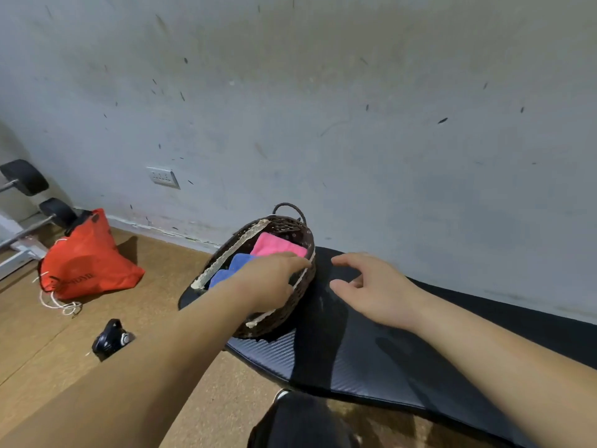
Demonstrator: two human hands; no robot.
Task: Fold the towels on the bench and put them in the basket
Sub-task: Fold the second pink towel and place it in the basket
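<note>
We take the basket (290, 305) as our landmark; it sits at the left end of the black tabletop (371, 360), w/ its long axis running from near-left to far-right, toward the wall.

Far left of the basket, on the floor, lies an orange bag (87, 263), and nearer to us a small black object (111, 339), not part of the task.

Inside the basket we see two folded towels: the blue towel (234, 265) at the near-left part, the pink towel (274, 245) behind it, at the far-right part. No other towel is visible on the tabletop, so we judge the task almost done.

Our left hand (274, 279) is over the basket's right rim, palm down, fingers (297, 261) stretched flat and loose, holding nothing; fingertips touch or nearly touch the pink towel, we cannot tell which.

Our right hand (371, 286) is just right of the basket, above bare tabletop, fingers half curled and apart, empty.

So the towels lie under and to the left of the left hand; this hand is nearer for pressing them flat, approx. along the basket's long axis.
</note>
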